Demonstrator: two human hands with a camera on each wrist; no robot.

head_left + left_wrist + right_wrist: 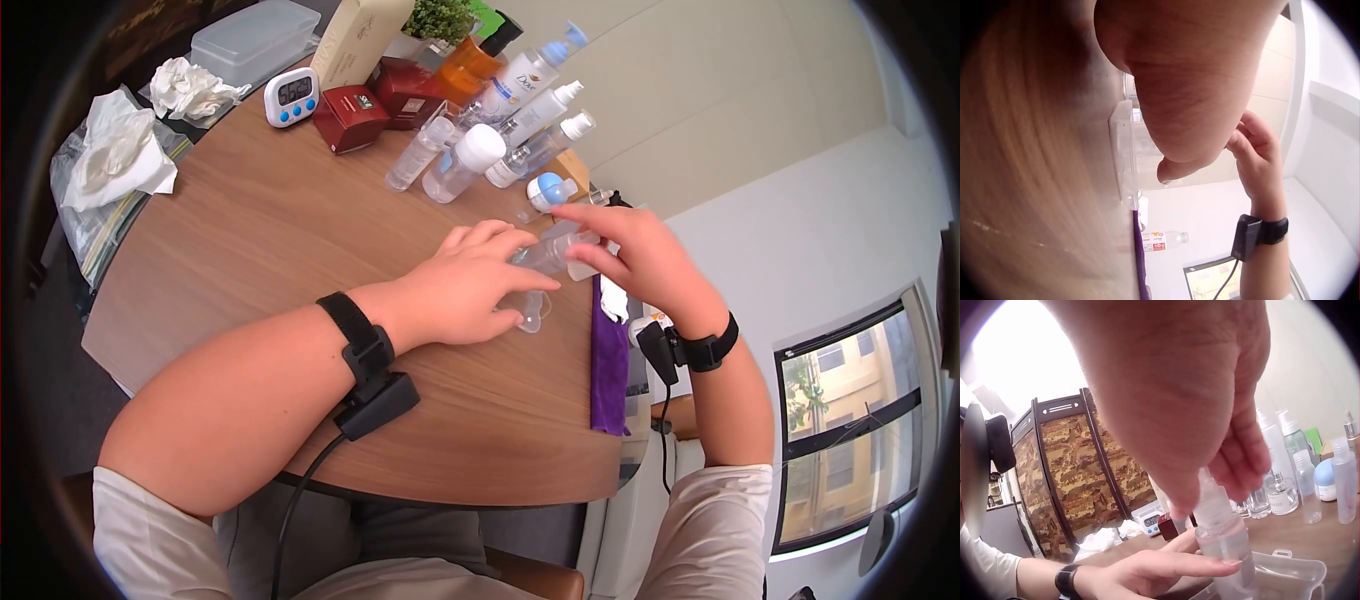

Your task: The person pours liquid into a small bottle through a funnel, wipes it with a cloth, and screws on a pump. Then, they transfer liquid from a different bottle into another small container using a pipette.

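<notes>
A clear plastic bottle (1225, 547) with a translucent top (1211, 497) stands between the two hands, over the edge of a clear plastic case (1294, 565). My left hand (465, 285) is low at the table, its fingers on both sides of the bottle's body. From above, my right hand (640, 250) holds the bottle's top between thumb and fingers. In the left wrist view, the left palm hides the bottle, and the case (1124, 150) shows behind it.
Several bottles, among them a white-capped one (465, 165), stand at the back with dark red boxes (350, 118) and a timer (292, 97). A blue-and-white jar (547, 190) is behind the hands. A purple cloth (608, 370) hangs along the right edge. Crumpled tissues (190, 90) lie far left.
</notes>
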